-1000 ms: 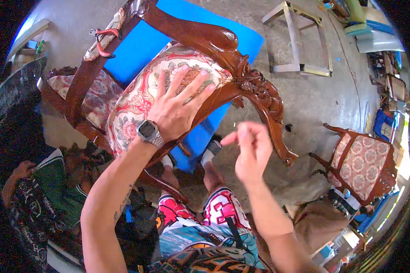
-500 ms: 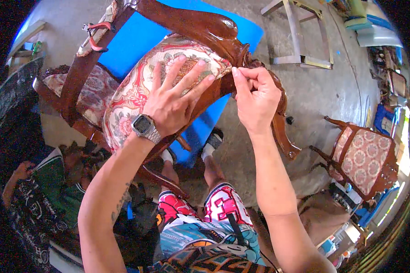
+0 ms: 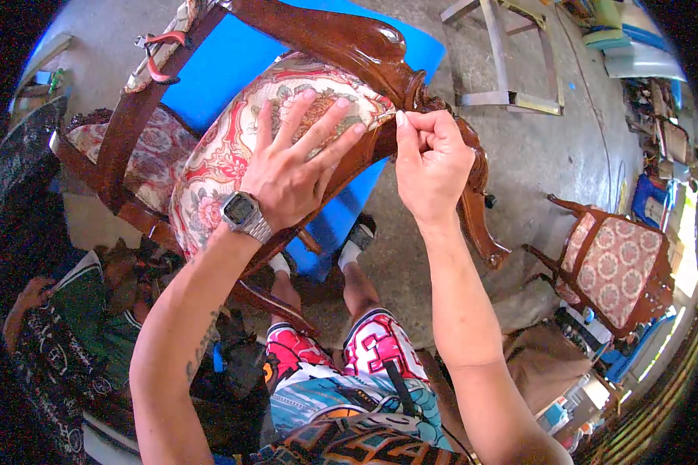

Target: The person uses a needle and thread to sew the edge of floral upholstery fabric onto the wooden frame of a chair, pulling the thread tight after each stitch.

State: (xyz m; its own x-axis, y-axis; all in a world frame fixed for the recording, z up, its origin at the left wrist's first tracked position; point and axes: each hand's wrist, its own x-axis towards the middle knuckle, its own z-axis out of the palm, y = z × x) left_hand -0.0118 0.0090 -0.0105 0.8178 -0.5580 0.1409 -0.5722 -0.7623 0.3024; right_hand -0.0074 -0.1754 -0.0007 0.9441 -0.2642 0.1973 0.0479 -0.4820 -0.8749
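A carved dark-wood chair (image 3: 326,29) lies tipped over in front of me, with flowered cream and red upholstery fabric (image 3: 209,174) over its padded part. My left hand (image 3: 291,167), a watch (image 3: 241,211) on its wrist, rests flat on this fabric with fingers spread. My right hand (image 3: 434,159) is closed in a pinch at the fabric's pointed corner, beside the carved wood. Its thumb and forefinger hold the fabric's edge; the curled fingers hide whatever else may be in them. Red-handled pliers (image 3: 163,58) hang over the chair's frame at upper left.
Under the chair is a blue board (image 3: 415,50). A bare frame stool (image 3: 512,97) stands at the far right, and another upholstered chair (image 3: 620,267) lies at the right. A person in a green shirt (image 3: 85,325) is close by at lower left.
The fabric corner looks drawn out straighter toward my right hand, which still pinches it. My left hand stays flat in place. The whole view has shifted slightly.
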